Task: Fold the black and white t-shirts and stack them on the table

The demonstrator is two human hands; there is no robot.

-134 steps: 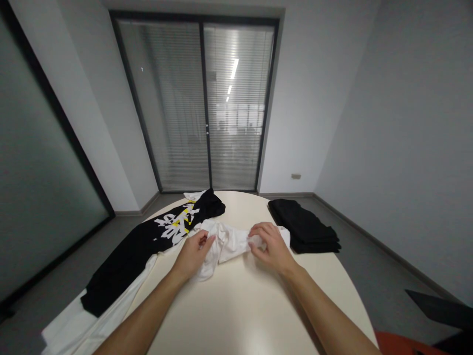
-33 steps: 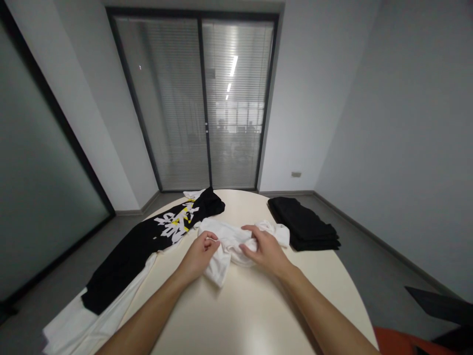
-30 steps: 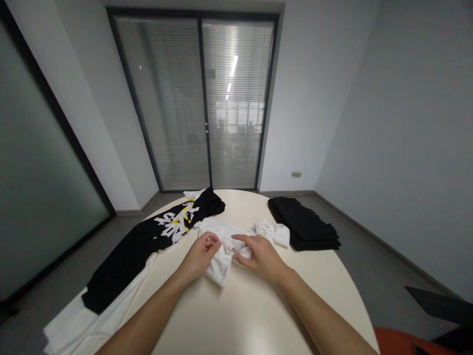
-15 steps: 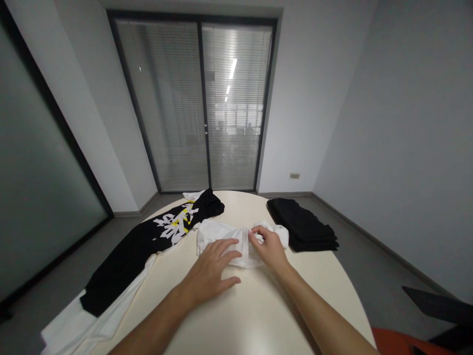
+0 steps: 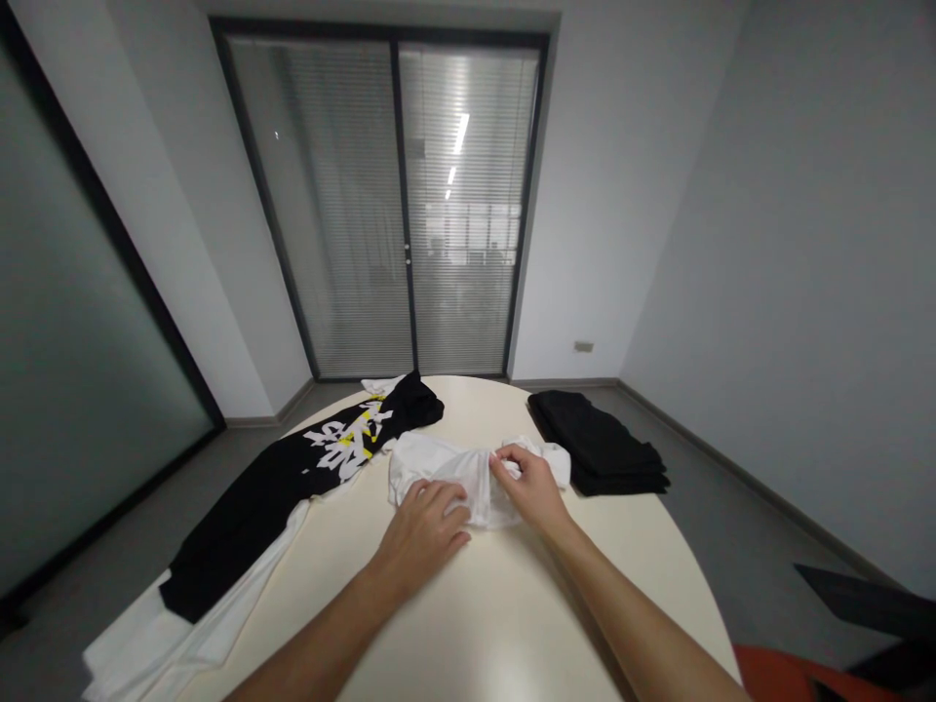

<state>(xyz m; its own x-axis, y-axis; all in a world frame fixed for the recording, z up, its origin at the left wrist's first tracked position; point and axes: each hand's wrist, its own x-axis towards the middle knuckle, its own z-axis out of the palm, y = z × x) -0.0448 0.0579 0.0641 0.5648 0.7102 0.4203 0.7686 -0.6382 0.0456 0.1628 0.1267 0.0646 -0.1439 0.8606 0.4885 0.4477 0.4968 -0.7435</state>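
A crumpled, partly folded white garment (image 5: 431, 456) lies in the middle of the table, its exact kind unclear. My right hand (image 5: 532, 486) pinches the fabric near its centre between thumb and fingertips. At the near left edge of the same garment, my left hand (image 5: 425, 531) has its fingers curled with the thumb drawn in close, gripping the cloth; the fold under those fingers is partly hidden. Just right of the garment sits a stack of folded black clothes (image 5: 596, 444).
On the left, a black shirt with a white and yellow print (image 5: 255, 512) is spread over white clothing (image 5: 138, 634) that hangs past the edge of the round pale table (image 5: 497, 614). A red chair (image 5: 790, 678) stands at the lower right. Beyond are glazed doors with blinds (image 5: 468, 195).
My left hand has drawn its spread fingers together, bringing the thumb up to the garment's near edge. The right hand keeps its pinch in nearly the same place.
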